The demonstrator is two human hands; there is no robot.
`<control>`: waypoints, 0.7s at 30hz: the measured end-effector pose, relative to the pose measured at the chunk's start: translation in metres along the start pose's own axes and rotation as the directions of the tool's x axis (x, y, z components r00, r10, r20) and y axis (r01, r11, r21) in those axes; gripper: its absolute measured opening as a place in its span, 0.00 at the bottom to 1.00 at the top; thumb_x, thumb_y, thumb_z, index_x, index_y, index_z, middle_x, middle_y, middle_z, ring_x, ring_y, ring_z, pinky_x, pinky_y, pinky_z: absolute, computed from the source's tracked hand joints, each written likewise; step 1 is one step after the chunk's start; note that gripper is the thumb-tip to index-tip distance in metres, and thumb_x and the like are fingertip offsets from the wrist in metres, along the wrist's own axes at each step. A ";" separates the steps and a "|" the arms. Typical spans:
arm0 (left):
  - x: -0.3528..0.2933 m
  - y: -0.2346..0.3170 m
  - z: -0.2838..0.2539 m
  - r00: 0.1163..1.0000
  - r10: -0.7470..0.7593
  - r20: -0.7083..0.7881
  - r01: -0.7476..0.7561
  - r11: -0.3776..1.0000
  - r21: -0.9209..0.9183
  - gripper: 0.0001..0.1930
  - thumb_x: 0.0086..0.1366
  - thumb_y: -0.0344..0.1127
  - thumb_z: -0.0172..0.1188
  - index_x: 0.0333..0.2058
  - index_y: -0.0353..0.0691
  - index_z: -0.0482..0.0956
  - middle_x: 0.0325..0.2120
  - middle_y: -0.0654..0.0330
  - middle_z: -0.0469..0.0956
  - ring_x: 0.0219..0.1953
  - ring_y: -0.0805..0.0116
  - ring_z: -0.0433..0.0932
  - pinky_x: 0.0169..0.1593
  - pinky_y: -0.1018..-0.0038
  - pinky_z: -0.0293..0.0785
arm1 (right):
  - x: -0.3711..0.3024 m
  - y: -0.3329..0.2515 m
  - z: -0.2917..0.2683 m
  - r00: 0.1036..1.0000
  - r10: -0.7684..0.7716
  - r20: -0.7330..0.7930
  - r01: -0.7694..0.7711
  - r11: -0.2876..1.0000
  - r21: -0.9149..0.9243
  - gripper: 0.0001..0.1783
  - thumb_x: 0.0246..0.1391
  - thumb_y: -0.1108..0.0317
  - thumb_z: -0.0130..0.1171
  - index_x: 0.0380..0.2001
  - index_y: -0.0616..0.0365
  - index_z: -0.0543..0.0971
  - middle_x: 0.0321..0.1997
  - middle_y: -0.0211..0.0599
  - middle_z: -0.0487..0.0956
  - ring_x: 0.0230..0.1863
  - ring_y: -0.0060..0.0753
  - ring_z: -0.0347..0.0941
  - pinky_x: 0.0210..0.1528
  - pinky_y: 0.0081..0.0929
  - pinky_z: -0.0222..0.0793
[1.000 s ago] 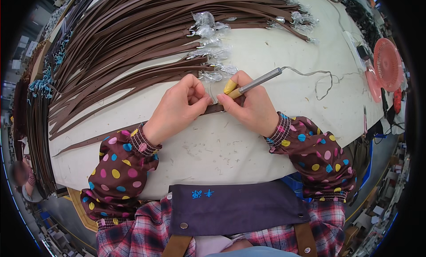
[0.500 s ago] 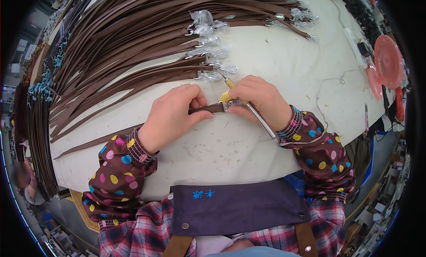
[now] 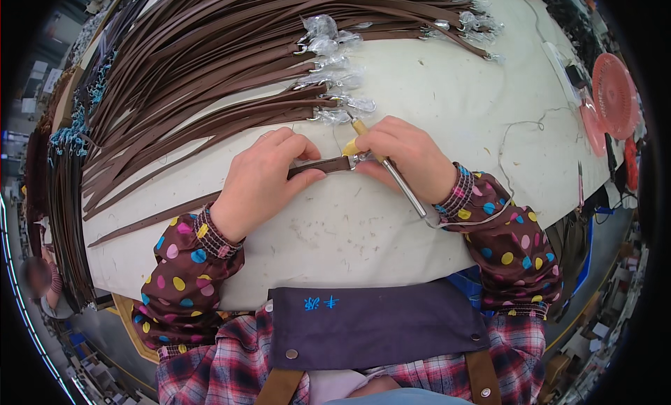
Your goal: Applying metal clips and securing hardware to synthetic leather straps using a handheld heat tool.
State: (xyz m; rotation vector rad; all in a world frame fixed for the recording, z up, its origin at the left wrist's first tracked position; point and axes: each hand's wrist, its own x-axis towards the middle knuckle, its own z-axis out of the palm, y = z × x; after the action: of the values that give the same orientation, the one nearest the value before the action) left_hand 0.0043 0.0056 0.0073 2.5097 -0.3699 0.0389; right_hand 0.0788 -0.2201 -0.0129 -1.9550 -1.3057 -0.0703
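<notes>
My left hand [image 3: 255,181] pinches a narrow brown belt [image 3: 323,166] near its buckle end, thumb in front and fingers behind. The belt's tail runs left under my wrist across the table. My right hand [image 3: 418,162] is closed around a pen-like tool [image 3: 404,188] with a metal shaft, a yellowish wrapped part and a thin tip pointing up and away; a cord trails from its rear end. The fingertips of that hand also touch the belt's buckle [image 3: 358,159], which is partly hidden by them and by clear wrapping.
Many brown belts [image 3: 210,76] lie in a fanned pile at the far left, their buckles in clear plastic wrap [image 3: 323,38]. A pink plastic basket [image 3: 615,94] stands at the far right. A thin cord [image 3: 507,150] crosses the white table [image 3: 447,90]. Another person [image 3: 52,286] is at the left edge.
My left hand has shifted slightly left and away from me along with the belt. The tool in my right hand has moved slightly left; both grips stay closed.
</notes>
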 end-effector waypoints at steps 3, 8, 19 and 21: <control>-0.001 0.005 -0.001 1.000 -0.004 0.000 0.004 0.995 0.098 0.10 0.53 0.36 0.65 0.30 0.43 0.73 0.28 0.63 0.72 0.33 0.64 0.75 0.32 0.69 0.72 | 0.001 -0.003 -0.003 1.000 0.002 -0.004 -0.002 1.000 -0.011 0.16 0.39 0.77 0.66 0.35 0.57 0.74 0.30 0.37 0.73 0.34 0.41 0.70 0.35 0.32 0.68; -0.016 0.010 0.007 0.993 0.101 -0.064 -0.082 0.967 0.243 0.10 0.53 0.33 0.64 0.32 0.43 0.72 0.27 0.63 0.72 0.30 0.64 0.75 0.28 0.70 0.72 | 0.001 -0.002 -0.010 0.999 0.005 0.048 -0.008 0.998 0.056 0.17 0.43 0.74 0.64 0.40 0.55 0.75 0.33 0.36 0.77 0.37 0.41 0.72 0.41 0.32 0.69; 0.003 0.015 0.004 0.974 -0.171 0.146 0.200 0.955 -0.218 0.13 0.53 0.33 0.65 0.35 0.40 0.72 0.25 0.60 0.76 0.26 0.63 0.76 0.31 0.69 0.72 | 0.004 -0.018 0.006 0.930 0.359 -0.083 -0.264 0.806 0.530 0.09 0.55 0.66 0.60 0.35 0.61 0.76 0.28 0.30 0.77 0.28 0.20 0.70 0.31 0.19 0.66; 0.006 0.017 0.006 0.972 -0.177 0.154 0.211 0.946 -0.247 0.11 0.54 0.33 0.65 0.33 0.39 0.73 0.24 0.60 0.76 0.26 0.65 0.75 0.30 0.70 0.71 | 0.004 -0.019 0.010 0.890 0.454 -0.031 -0.355 0.736 0.576 0.10 0.55 0.65 0.59 0.34 0.61 0.75 0.27 0.29 0.76 0.27 0.17 0.68 0.30 0.17 0.65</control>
State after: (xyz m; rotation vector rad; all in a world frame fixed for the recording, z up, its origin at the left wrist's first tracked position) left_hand 0.0051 -0.0121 0.0125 2.2785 -0.1645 -0.2381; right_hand 0.0623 -0.2075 -0.0072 -1.6252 -0.6489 0.3250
